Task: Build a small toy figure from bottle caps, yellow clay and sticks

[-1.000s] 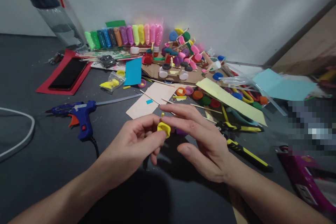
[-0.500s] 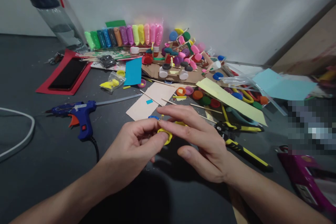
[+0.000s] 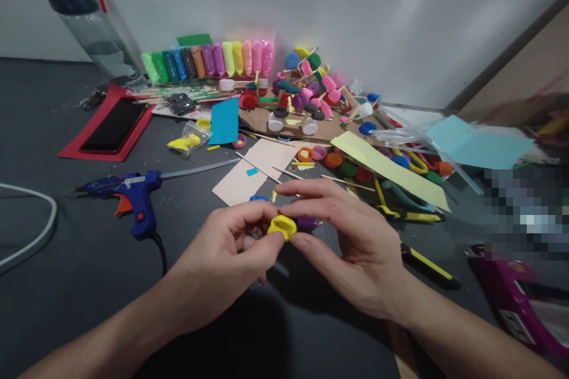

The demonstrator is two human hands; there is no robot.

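While the table lies flat, matte, dark, a clear, smooth bottle stands far left. Right hand: curved, thumb and fingertips closed on the yellow piece. Left hand: pinching its opposite side. Glue gun: glossy blue plastic. Card: flat, pale pink. Yellow piece: clay-like, dished, thick-rimmed, between the hands.

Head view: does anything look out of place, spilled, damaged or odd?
Yes: a blocky, pixelated patch at the right edge hides what is there, unlike its surroundings. The yellow piece in the fingers has an uneven rim, though whether that is damage I cannot tell. No spill shows.
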